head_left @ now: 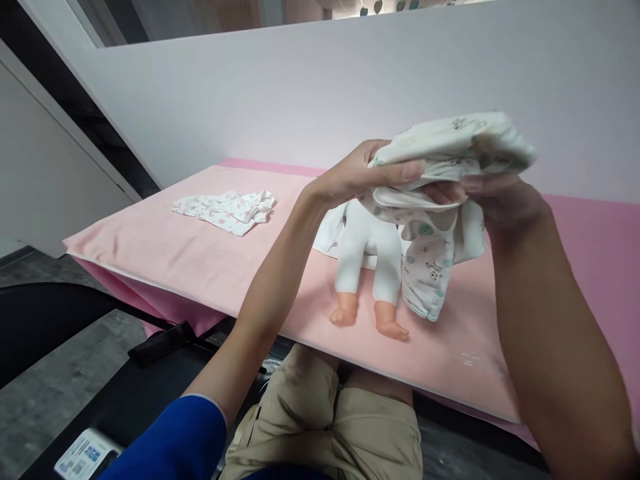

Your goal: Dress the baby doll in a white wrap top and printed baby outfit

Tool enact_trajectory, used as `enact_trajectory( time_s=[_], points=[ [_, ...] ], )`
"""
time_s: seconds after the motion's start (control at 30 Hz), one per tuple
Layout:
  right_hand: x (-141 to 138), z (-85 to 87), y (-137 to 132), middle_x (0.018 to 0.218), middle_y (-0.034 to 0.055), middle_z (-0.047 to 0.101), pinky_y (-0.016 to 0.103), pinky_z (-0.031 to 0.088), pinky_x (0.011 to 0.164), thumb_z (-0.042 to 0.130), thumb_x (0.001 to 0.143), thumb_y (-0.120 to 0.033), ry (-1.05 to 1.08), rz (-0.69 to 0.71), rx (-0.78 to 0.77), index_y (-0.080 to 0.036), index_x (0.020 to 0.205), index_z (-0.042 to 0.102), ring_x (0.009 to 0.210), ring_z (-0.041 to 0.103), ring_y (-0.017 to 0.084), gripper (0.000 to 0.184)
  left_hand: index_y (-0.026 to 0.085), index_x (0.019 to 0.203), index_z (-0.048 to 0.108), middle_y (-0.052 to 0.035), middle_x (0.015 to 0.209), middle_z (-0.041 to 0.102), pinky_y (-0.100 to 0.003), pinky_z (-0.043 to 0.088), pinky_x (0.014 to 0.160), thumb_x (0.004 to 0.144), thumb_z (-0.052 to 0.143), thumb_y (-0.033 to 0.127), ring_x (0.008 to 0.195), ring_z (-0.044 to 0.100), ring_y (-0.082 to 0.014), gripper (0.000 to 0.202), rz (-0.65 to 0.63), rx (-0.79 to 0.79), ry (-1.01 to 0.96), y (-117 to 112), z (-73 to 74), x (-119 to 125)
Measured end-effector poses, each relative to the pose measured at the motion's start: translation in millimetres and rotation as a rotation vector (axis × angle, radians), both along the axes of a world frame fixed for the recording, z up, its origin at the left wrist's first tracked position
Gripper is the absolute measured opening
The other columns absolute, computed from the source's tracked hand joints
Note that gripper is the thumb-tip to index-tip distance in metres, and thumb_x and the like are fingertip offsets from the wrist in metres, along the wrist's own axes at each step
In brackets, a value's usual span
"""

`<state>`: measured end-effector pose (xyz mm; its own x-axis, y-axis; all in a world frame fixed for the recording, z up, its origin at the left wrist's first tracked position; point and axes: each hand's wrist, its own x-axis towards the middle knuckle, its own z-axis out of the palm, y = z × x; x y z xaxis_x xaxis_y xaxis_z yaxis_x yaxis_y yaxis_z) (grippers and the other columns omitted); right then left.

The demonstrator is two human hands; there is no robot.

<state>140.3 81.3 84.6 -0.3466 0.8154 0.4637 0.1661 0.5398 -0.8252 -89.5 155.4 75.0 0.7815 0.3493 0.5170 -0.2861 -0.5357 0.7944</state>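
Note:
A baby doll (370, 267) in white leggings lies on the pink mat (200, 260), feet toward me. Above its upper body I hold a cream printed baby garment (450, 150), bunched up. My left hand (357, 175) pinches the garment's left edge with thumb and fingers closed. My right hand (493, 197) grips its right side, fingers tucked into the cloth. Part of the garment hangs down beside the doll's right leg. The doll's head and torso are hidden behind the cloth and my hands.
A second small garment (227, 210), white with pink print, lies crumpled at the mat's far left. A white wall (300, 87) stands behind the mat. My knees in khaki shorts (320, 427) sit under the front edge. A black chair arm (160, 343) is at lower left.

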Motion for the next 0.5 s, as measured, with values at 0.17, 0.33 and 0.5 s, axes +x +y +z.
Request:
enact_trajectory(
  time_s=[0.17, 0.33, 0.5],
  points=[
    [14.4, -5.8, -12.6, 0.088, 0.0031, 0.071, 0.034, 0.053, 0.081, 0.084, 0.085, -0.042, -0.298, 0.182, -0.164, -0.02, 0.096, 0.076, 0.084, 0.064, 0.02, 0.025, 0.016, 0.098, 0.078, -0.0063, 0.096, 0.078, -0.031, 0.057, 0.081, 0.071, 0.094, 0.047, 0.093, 0.073, -0.022, 0.044, 0.028, -0.019, 0.231, -23.2, -18.2, -27.2],
    [0.8, -31.5, -48.5, 0.106, 0.0051, 0.077, 0.036, 0.055, 0.08, 0.087, 0.081, -0.049, -0.525, 0.11, -0.095, -0.022, 0.121, 0.076, 0.096, 0.07, 0.028, 0.049, 0.013, 0.104, 0.077, -0.0083, 0.102, 0.078, -0.034, 0.057, 0.088, 0.077, 0.085, 0.039, 0.1, 0.072, -0.0257, 0.038, 0.182, -0.133, 0.227, -71.6, -58.1, -48.7],
    [-30.5, -67.5, -82.3, 0.097, 0.0042, 0.077, 0.031, 0.049, 0.071, 0.072, 0.093, -0.048, -0.445, -0.1, -0.001, -0.02, 0.107, 0.077, 0.084, 0.067, 0.023, 0.033, 0.013, 0.108, 0.074, -0.0094, 0.11, 0.078, -0.035, 0.056, 0.089, 0.086, 0.071, 0.035, 0.104, 0.071, -0.027, 0.031, 0.513, -0.304, 0.139, -141.9, -104.5, -52.0]
  ],
)
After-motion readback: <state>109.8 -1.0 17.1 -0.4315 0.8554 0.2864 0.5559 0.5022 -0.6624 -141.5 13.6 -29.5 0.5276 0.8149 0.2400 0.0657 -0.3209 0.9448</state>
